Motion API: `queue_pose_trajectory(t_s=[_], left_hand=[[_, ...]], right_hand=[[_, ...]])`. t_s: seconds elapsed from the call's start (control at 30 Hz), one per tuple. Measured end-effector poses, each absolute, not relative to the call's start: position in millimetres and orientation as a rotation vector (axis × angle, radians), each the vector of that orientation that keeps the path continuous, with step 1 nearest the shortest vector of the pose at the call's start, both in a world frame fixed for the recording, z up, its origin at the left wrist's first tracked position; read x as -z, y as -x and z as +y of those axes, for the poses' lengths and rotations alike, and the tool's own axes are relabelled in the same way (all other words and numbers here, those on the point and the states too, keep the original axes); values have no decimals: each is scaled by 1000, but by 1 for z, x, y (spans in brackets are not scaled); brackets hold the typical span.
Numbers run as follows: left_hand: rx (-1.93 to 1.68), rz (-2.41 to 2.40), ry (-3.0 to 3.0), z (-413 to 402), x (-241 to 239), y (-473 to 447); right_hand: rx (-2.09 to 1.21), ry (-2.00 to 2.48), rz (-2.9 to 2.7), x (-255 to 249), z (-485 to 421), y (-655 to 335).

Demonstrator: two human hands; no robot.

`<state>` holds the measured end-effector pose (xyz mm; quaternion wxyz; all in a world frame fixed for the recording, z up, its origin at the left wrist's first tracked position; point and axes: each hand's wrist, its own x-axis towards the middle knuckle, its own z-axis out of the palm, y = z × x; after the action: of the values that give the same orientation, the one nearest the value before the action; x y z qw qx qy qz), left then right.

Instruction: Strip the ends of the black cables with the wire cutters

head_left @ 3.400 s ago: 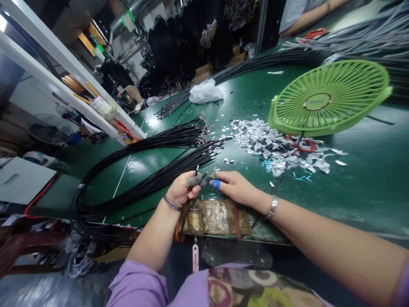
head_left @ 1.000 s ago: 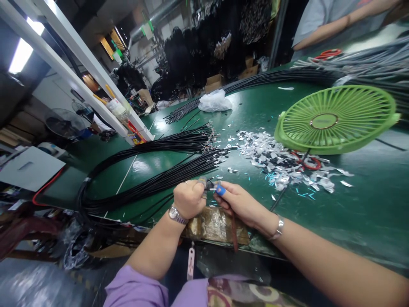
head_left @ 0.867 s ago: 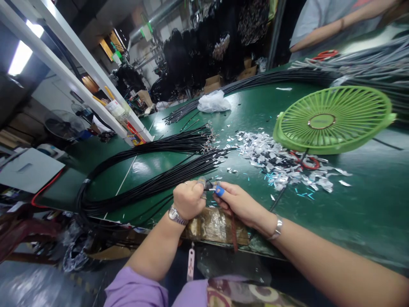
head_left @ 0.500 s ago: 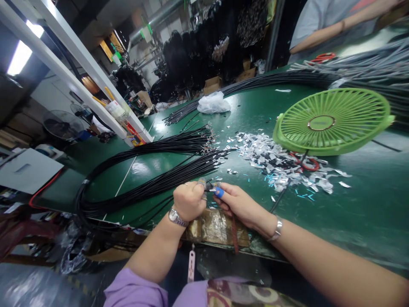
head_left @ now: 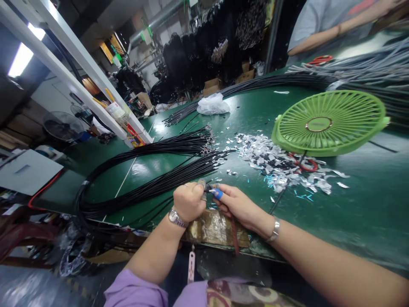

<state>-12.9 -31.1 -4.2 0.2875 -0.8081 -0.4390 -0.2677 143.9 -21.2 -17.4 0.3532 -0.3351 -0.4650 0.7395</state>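
My left hand (head_left: 189,201), with a wristwatch above it, is closed in a fist round a black cable (head_left: 208,189) near its end. My right hand (head_left: 239,205) meets it from the right, its thumb and finger pinched at the cable's tip. Blue tape wraps the right thumb, and greyish wraps cover other fingertips. Below both hands lies a tape-covered brown block (head_left: 220,228) at the table edge, with a reddish-brown strip (head_left: 234,236) hanging over it. Left of my hands, a looped bundle of black cables (head_left: 153,181) lies with its stripped ends toward the middle.
Foil scraps (head_left: 265,155) and blue bits are heaped right of centre beside a green fan (head_left: 329,123) and red-handled scissors (head_left: 308,165). A white plastic bag (head_left: 213,104) lies farther back. Grey cables (head_left: 358,64) and another person's arm (head_left: 319,40) are at upper right. A white post (head_left: 96,81) rises left.
My hands stay together at the cable end with barely any movement; the right thumb has tilted slightly. The view has shifted a little.
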Motion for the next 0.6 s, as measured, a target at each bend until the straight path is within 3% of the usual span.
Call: queue_pose_trajectory(t_s=[0.6], left_hand=[[613, -1264, 2178, -33, 8, 14]], right_hand=[[-2002, 874, -1062, 16, -21, -144]])
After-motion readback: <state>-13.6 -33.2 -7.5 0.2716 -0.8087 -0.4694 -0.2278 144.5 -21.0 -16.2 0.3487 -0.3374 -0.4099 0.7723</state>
